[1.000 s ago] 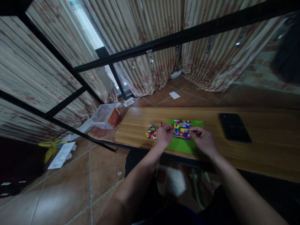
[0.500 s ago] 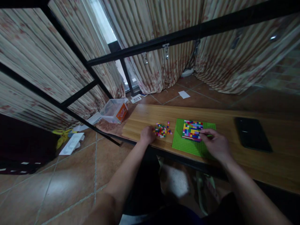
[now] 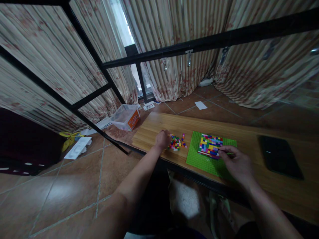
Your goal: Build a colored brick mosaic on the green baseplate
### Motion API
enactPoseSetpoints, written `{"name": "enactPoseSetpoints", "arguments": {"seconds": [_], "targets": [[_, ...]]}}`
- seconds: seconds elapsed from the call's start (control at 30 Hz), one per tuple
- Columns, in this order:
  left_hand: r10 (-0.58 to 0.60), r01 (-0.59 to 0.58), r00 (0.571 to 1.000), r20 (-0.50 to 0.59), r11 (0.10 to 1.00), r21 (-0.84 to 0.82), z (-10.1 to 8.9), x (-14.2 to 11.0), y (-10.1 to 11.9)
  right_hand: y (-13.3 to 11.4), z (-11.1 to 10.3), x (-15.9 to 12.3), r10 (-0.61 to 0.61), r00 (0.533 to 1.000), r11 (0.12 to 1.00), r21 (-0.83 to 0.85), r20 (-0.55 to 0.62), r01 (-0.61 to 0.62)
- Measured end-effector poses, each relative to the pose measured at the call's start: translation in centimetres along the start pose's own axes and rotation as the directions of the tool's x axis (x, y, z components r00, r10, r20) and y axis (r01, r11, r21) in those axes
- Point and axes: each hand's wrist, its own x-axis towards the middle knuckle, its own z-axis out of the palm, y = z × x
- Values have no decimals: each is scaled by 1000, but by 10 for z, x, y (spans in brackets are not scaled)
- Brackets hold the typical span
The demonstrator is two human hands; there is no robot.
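Observation:
Beside a small pile of loose toy bricks (image 3: 175, 143), my left hand (image 3: 162, 140) rests low on the wooden table with its fingers curled. Whatever those fingers may hold is hidden. A block built of many coloured bricks (image 3: 210, 144) sits on a green baseplate (image 3: 194, 159). At the block's right edge, my right hand (image 3: 238, 163) has thumb and forefinger pinched together. The fingertips touch or nearly touch the block; anything between them is too small to make out. Part of the baseplate lies beneath this hand.
A dark phone-like slab (image 3: 280, 156) lies on the table (image 3: 149, 127) to the right. Near the table's left end stands a clear plastic box (image 3: 122, 118) with an orange label. Black metal bars (image 3: 204, 43) run beyond the table, before striped curtains.
The view has shifted, so the table things appear slightly farther right and lower. My left hand sits a little closer over the pile's left edge. My right hand stays pinched at the block's right edge.

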Motion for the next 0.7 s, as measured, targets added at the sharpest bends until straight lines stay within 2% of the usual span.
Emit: {"name": "enactPoseSetpoints", "arguments": {"seconds": [0.17,0.33,0.7], "targets": [[76,-77,997,29,997,6,7,15,4,-5,-1,-2,21,1000,999,-26,12,-20],[122,-123,991,60,992,17,12,14,4,-7,-2,-2,-5,1000,998,-59,22,6],[93,-94,993,69,995,13,14,7,12,-9,-1,-5,-32,1000,997,-73,1,31]]}}
